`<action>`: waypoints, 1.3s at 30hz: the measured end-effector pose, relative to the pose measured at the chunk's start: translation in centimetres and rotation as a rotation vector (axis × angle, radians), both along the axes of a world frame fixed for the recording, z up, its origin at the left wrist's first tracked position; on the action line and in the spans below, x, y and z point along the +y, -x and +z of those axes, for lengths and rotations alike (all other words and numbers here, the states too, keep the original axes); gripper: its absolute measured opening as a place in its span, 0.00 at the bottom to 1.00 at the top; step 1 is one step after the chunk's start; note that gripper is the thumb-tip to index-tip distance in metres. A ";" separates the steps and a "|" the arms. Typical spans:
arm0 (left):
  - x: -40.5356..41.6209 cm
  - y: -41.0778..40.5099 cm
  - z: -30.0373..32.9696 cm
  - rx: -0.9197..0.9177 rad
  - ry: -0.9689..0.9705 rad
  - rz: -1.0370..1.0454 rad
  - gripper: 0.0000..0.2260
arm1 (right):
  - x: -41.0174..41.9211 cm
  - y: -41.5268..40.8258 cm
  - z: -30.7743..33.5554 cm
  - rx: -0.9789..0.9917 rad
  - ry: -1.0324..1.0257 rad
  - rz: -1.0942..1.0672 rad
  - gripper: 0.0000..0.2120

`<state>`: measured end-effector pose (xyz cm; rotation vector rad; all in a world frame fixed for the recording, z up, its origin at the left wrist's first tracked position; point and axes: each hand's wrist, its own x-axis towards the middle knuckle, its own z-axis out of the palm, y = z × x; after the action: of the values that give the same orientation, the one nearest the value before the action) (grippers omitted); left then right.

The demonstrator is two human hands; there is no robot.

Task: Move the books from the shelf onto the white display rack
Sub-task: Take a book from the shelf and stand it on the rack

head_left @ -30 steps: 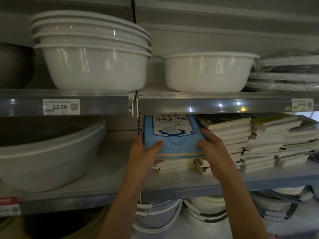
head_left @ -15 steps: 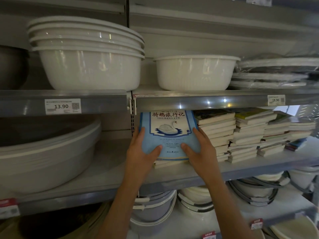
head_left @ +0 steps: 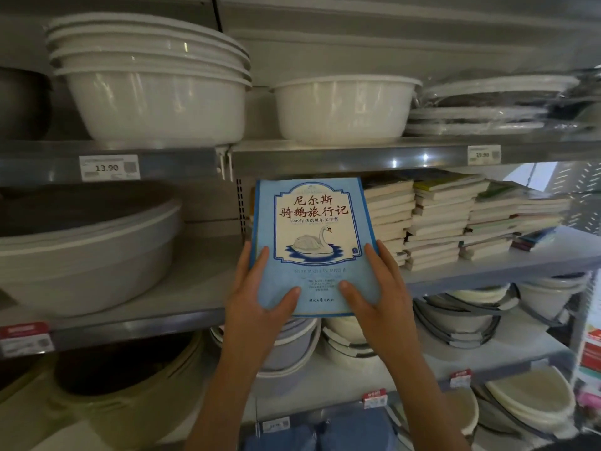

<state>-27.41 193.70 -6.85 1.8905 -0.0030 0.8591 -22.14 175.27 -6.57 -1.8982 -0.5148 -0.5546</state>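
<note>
Now both hands hold a blue book up in front of the middle shelf, cover facing the camera. Left hand grips its lower left edge, thumb laid across the cover; right hand grips the lower right edge the same way. Right of the book, stacks of books lie flat on that shelf, spreading toward its right end. Left of the book, on the same level, sits a large grey basin. Above the book, the upper shelf carries a nest of white bowls, a single white bowl and wrapped plates at the right. Below the book, more basins are stacked on the lower shelf.

On the cover a white swan floats under the title 尼尔斯骑鹅旅行记, with a line beginning "1909年" beneath; the smaller print is too blurred to read. A price tag up-left of the book reads 13.90; another up-right reads 19.90.
</note>
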 end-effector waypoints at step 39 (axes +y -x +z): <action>-58.3 1.4 -8.1 -0.021 -0.082 -0.932 0.35 | -55.4 18.6 -7.0 0.133 -0.054 -0.867 0.35</action>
<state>-28.77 135.44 -14.90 1.6721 -0.8704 0.2286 -40.75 119.89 -13.57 -2.0363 0.4479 -0.9651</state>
